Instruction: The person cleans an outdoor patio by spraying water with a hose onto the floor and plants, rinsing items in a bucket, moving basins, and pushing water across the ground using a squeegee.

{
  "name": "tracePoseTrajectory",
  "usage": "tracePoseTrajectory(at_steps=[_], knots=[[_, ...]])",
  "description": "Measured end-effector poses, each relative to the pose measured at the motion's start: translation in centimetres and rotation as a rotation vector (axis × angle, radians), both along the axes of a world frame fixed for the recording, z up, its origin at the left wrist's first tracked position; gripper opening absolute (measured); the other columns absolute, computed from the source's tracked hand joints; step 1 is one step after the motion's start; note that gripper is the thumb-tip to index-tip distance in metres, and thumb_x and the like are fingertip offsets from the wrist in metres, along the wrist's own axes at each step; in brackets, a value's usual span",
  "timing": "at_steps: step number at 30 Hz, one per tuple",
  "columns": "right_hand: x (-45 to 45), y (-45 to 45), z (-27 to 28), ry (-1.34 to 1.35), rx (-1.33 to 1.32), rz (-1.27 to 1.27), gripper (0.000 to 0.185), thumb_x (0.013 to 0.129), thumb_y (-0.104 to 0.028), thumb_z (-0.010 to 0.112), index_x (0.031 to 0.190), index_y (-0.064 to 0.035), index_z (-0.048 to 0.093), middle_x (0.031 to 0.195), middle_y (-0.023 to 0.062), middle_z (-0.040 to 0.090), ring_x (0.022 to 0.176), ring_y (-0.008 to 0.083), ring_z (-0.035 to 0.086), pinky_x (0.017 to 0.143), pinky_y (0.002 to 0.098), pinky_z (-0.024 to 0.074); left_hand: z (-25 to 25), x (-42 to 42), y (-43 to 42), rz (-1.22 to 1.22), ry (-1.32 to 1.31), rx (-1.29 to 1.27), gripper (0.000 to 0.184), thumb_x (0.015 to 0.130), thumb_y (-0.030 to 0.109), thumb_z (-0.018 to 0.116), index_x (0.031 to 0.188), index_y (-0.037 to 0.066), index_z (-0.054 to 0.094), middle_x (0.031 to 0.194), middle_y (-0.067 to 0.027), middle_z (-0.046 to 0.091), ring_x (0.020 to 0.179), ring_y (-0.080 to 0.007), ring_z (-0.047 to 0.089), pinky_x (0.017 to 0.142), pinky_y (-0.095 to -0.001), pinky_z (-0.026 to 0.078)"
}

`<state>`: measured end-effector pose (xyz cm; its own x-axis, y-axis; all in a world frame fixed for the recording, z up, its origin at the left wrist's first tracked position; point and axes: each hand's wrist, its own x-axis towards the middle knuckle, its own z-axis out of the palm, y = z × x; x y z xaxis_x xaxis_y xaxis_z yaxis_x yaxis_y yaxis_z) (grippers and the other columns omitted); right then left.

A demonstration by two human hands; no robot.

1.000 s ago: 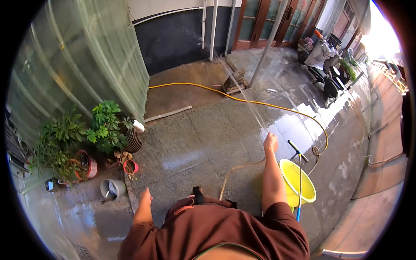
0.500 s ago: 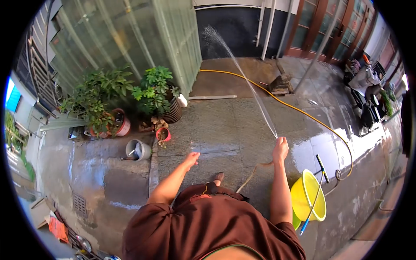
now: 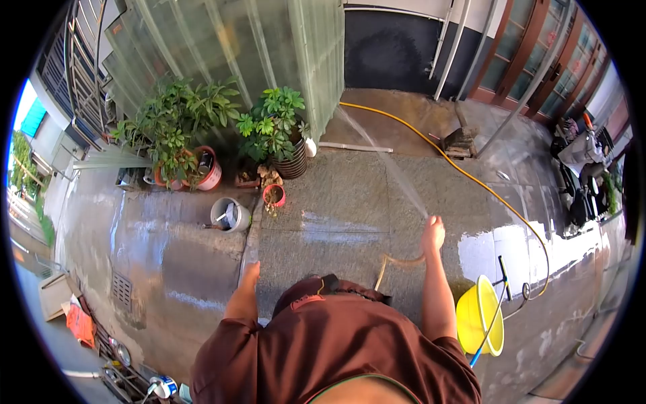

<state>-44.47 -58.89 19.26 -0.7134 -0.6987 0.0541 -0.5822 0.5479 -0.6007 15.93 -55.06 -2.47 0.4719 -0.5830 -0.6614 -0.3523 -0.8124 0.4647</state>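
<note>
My right hand [image 3: 434, 234] is closed around the end of a hose, held out in front of me on the right. The beige hose [image 3: 398, 261] hangs back from this hand toward my body. A stream of water [image 3: 393, 168] shoots from the hand forward and left, reaching the foot of the green corrugated panels [image 3: 323, 74]. Low on my left, my left hand [image 3: 251, 272] is beside my body, near the kerb line in the paving. Its fingers are small and blurred, so whether they hold anything does not show.
Potted plants [image 3: 272, 128] and a white bucket [image 3: 230, 215] stand front left. A yellow tub [image 3: 479, 316] is at my right, with a blue-handled squeegee [image 3: 494, 323] leaning on it. A yellow hose [image 3: 471, 175] curves across wet paving. A scooter [image 3: 582, 168] stands far right.
The water stream has dropped from the dark wall to the base of the corrugated panels. My left hand has moved down and left, closer to my body. The view has shifted slightly left.
</note>
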Motion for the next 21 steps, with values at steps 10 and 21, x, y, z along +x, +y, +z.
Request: tracePoseTrajectory(at_steps=[10,21], knots=[[4.0,-7.6,1.9,0.106,-0.053,-0.089,0.04,0.087,-0.033,0.034,0.092,-0.0012,0.057,0.089,0.0254,0.061,0.085,0.0446,0.057,0.075,0.0509,0.044,4.3,-0.9,-10.7,-0.157,0.344,-0.185,0.034,0.084,0.043,0.057,0.099,0.013,0.055,0.079,0.0007,0.055,0.054,-0.0113,0.051,0.047,-0.0267,0.037],[12.7,-10.5,-0.2,0.01,-0.099,-0.106,0.038,0.089,-0.032,0.036,0.093,-0.0001,0.056,0.091,0.0267,0.06,0.088,0.0444,0.056,0.076,0.0495,0.0426,-2.7,13.0,-11.8,-0.27,0.011,-0.107,0.043,0.085,0.042,0.053,0.094,0.0,0.061,0.082,-0.0128,0.063,0.062,-0.021,0.059,0.052,-0.0349,0.048]])
